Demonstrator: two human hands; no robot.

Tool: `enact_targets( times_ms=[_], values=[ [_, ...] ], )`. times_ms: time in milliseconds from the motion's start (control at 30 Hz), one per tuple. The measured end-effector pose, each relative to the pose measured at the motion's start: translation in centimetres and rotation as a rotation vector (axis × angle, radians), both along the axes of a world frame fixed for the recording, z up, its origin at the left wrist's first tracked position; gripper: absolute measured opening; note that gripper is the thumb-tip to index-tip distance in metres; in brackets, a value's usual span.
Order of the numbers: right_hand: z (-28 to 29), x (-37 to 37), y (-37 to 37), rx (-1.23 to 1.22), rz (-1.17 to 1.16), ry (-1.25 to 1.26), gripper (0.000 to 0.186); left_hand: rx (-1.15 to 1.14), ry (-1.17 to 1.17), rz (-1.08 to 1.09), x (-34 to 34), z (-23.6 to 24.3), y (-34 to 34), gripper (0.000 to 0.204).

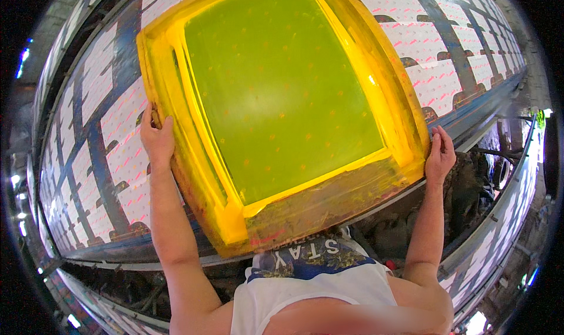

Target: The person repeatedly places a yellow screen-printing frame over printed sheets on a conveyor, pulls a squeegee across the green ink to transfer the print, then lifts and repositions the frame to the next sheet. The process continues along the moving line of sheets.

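Note:
A large screen printing frame, stained yellow, lies in front of me over the long table, tilted a little in the view. Its green mesh carries a scatter of small orange marks. Along the near side runs a brownish, ink-smeared strip. My left hand holds the left side of the frame, thumb up along the edge and fingers partly hidden round it. At the near right corner my right hand grips the frame's edge, fingers pointing away from me. The near side of the frame is close to my torso.
White pieces with pink markings lie in rows on the dark table to both sides of the frame. A blue-grey rail edges the table at right. Another table with similar pieces stands behind me at the lower right.

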State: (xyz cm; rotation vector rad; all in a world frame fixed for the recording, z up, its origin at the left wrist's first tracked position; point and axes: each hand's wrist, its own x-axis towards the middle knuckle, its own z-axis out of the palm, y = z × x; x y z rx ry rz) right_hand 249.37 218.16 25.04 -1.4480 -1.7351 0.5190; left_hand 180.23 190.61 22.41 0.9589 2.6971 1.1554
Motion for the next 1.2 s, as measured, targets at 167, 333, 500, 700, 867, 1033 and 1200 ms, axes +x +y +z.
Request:
enact_targets(
  times_ms=[167,333,500,700,867,1033,1200],
  values=[
    [-0.1,-0.1,0.2,0.069,0.026,-0.162,0.027,-0.024,-0.004,0.021,0.1,-0.3,-0.2,0.069],
    [1.5,-0.9,-0.5,0.016,0.047,0.163,0.025,-0.034,-0.025,0.063,0.3,0.1,-0.2,0.068],
    [8.7,-3.4,-2.3,0.141,0.480,-0.023,0.015,0.063,-0.131,0.072,-0.1,-0.6,-0.4,0.070],
    [12.9,-11.4,-10.1,-0.066,1.279,-0.298,0.033,0.004,0.011,0.069,-0.1,-0.5,-0.3,0.069],
    [12.3,-14.0,-14.4,0.038,1.268,-0.635,0.055,0.012,-0.006,0.087,0.9,-0.1,0.3,0.066],
    [11.9,-16.3,-17.1,0.145,1.167,-0.749,0.053,0.020,0.119,0.106,1.4,0.1,0.8,0.064],
    [10.7,-21.7,-18.6,0.162,1.230,-0.853,0.052,0.030,0.192,0.027,3.0,-0.6,-1.8,0.066]
  ],
)
